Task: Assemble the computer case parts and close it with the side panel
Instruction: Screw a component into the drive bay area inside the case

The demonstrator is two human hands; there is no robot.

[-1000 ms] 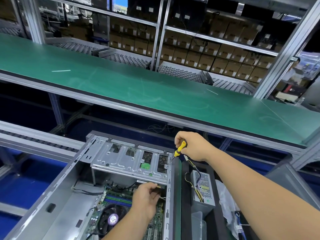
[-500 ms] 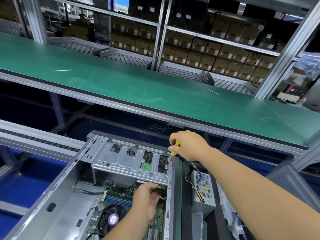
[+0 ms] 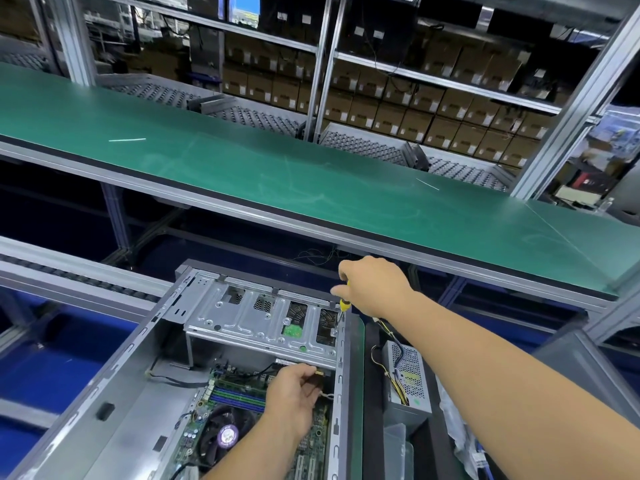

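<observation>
1. At the bottom centre of the frame the open grey metal computer case (image 3: 114, 403) lies on its side, with the green motherboard (image 3: 214, 420) and its round black cooling fan (image 3: 225, 436) exposed inside.
2. The left hand (image 3: 294, 396) reaches into the case at lower centre, fingers curled and pinching a small dark connector (image 3: 318, 375) just under the front edge of the drive cage.
3. To the right of the case, lower right of the frame, a perforated silver power supply unit (image 3: 408, 375) with yellow and black wires sits in a dark tray.
4. The silver stamped-metal drive cage (image 3: 256, 320) spans the far end of the case, at centre frame.
5. The right hand (image 3: 374, 285) grips a yellow-and-black-handled screwdriver (image 3: 343, 304), whose tip points down at the cage's right corner beside the case wall.
6. Beyond the case, a long green-topped bench (image 3: 277, 168) crosses the frame from left to right.
7. Across the top of the frame, metal shelving (image 3: 433, 81) holds rows of brown cardboard boxes (image 3: 388, 116).
</observation>
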